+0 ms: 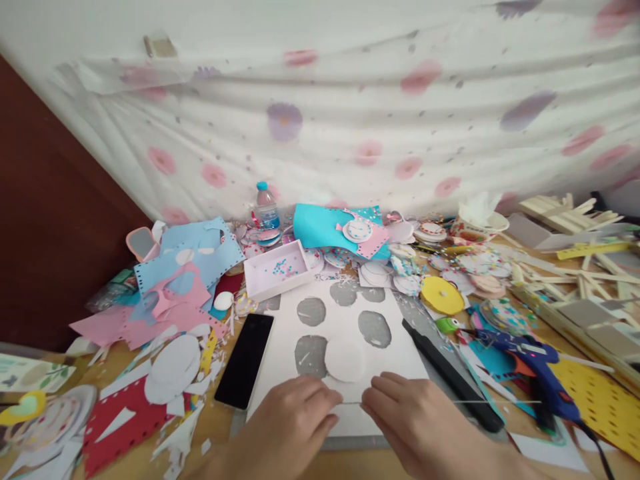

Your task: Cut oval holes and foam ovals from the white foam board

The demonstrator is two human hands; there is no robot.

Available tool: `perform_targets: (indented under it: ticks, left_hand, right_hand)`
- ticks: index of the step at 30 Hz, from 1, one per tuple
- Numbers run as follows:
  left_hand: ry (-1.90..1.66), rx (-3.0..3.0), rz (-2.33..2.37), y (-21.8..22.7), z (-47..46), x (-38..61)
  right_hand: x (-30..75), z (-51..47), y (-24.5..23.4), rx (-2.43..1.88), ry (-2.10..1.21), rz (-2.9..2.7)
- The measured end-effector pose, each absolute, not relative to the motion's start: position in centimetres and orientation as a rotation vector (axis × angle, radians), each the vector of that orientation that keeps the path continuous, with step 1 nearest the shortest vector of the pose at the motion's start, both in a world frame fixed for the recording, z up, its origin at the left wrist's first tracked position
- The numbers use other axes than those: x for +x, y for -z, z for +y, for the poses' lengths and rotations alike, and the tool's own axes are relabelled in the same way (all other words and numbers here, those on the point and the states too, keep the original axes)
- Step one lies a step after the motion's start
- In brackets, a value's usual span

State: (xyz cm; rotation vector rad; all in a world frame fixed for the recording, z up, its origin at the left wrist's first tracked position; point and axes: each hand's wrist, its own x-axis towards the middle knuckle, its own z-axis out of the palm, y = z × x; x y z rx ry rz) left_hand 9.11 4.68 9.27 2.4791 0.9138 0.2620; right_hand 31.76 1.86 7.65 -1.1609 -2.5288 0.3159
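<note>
My left hand (296,421) and my right hand (411,415) are close together over the near part of a white sheet (345,420). Fingers on both are closed in a pinch on a thin, pale, straight strand (495,402), either a stick or a wire. It shows in the small gap between the hands and runs on beyond the right one; the fingertips' exact hold is partly hidden. Just beyond the fingers lies a white paper disc (346,357). Several rounded holes are cut in the sheet, with a grey mat (400,313) showing beneath.
A black phone (245,360) lies left, a black bar-shaped tool (453,373) right. Farther right is a blue glue gun (530,360). A white box (277,270) with confetti, a water bottle (267,208) and a yellow disc (442,295) stand farther back. Coloured scraps (180,293) crowd the left.
</note>
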Motion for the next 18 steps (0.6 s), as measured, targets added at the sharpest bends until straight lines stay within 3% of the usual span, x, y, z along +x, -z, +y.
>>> perform_targets:
  ticks: [10, 18]
  left_hand:
    - [-0.161, 2.326, 0.974, -9.4, 3.6, 8.8]
    - [-0.242, 2.301, 0.896, -9.8, 2.3, 8.8]
  right_hand:
    - [30.9, 1.1, -9.4, -1.16, -0.656, -2.629]
    - [30.6, -0.6, -9.8, -1.102, -0.55, -2.703]
